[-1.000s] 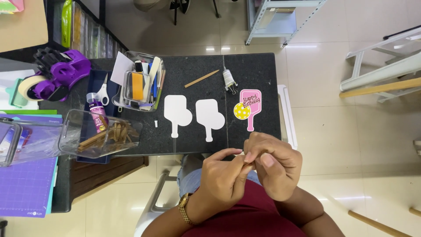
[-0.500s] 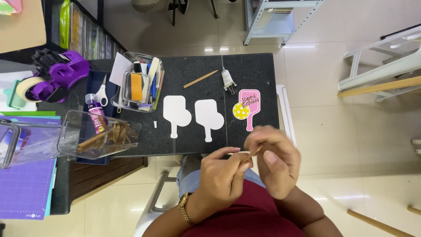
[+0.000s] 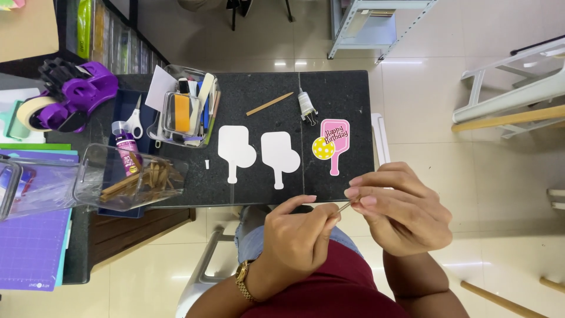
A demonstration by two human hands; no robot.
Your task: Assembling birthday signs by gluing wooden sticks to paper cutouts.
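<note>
My left hand (image 3: 297,235) and my right hand (image 3: 397,209) meet just below the front edge of the black table (image 3: 347,94). Together they pinch a thin wooden stick (image 3: 342,206) between fingertips; most of it is hidden by the fingers. On the table lie two white paddle-shaped paper cutouts (image 3: 235,150) (image 3: 279,156) and a pink paddle-shaped card with a yellow dotted ball (image 3: 331,143). A second wooden stick (image 3: 269,103) lies farther back.
A clear tub of wooden sticks (image 3: 132,176) lies tipped at the left. Behind it are a clear organizer of stationery (image 3: 182,109), scissors (image 3: 135,121), a glue bottle (image 3: 123,144), a purple tape dispenser (image 3: 73,94), a binder clip (image 3: 305,106) and a purple cutting mat (image 3: 29,247).
Both hands have shifted slightly right and a little lower, still working the thin stick between the fingertips. Nothing on the table has moved.
</note>
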